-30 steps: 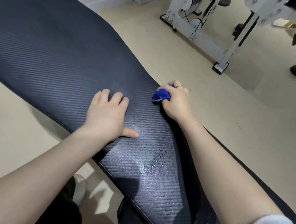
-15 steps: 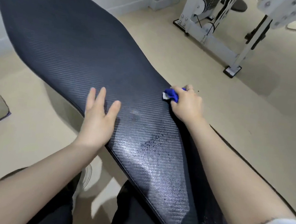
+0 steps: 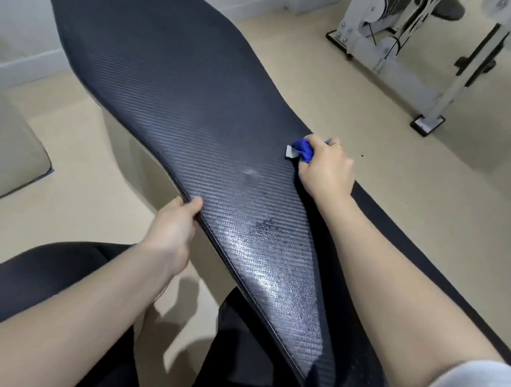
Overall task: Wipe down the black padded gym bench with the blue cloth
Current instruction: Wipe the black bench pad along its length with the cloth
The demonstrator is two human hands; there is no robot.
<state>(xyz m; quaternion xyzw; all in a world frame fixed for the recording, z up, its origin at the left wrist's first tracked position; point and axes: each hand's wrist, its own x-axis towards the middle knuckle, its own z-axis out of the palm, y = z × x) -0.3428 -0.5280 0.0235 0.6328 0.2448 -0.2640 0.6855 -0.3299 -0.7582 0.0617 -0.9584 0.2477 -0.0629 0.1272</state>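
Gripping bench [image 3: 176, 103] edge now, left hand [image 3: 173, 230]

Both forearms reach forward, the left hand [image 3: 175, 222] gripping the bench [image 3: 171, 75] edge, the right hand [image 3: 325, 168] curled around the cloth [image 3: 303, 150].

The bench [image 3: 176, 103] runs from near right to far left. The left hand [image 3: 173, 227] sits on its left edge, the right hand [image 3: 325, 171] on its right edge, farther along, with the cloth [image 3: 304, 150] just beyond it. A machine frame [image 3: 402, 70] stands far right of the bench.
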